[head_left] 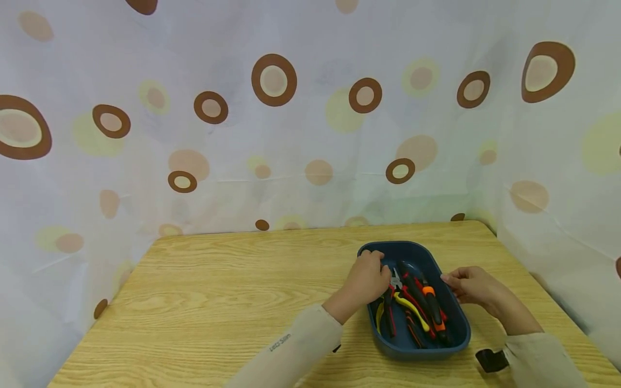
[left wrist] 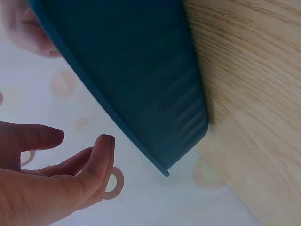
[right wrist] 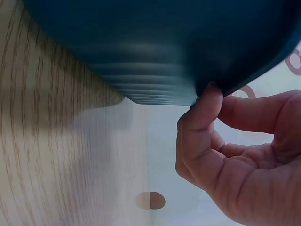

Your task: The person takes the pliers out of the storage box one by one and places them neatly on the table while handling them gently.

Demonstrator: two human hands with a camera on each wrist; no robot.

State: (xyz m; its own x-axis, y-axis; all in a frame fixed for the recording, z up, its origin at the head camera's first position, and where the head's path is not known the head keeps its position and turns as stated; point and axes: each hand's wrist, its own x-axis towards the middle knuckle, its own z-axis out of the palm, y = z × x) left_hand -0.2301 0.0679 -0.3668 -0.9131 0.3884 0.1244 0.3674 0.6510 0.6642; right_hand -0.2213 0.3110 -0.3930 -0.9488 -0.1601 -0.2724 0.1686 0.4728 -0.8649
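A dark blue plastic bin (head_left: 419,354) stands on the table and holds several hand tools. Among them are pliers with yellow-and-red handles (head_left: 412,310) and a tool with a black-and-orange handle (head_left: 429,291). Over the bin's far left rim is my left hand (head_left: 370,275); in the left wrist view the thumb and fingers of that hand (left wrist: 61,183) are parted, with nothing between them, beside the bin wall (left wrist: 141,84). At the right side, my right hand (head_left: 475,288) pinches the rim between thumb and fingertips, seen closely in the right wrist view.
The wood-grain table (head_left: 233,302) extends far to the left of the bin. Behind it and along both sides hangs a pale curtain (head_left: 301,134) with brown and yellow spots. A dark strap piece (head_left: 491,360) shows at the right wrist.
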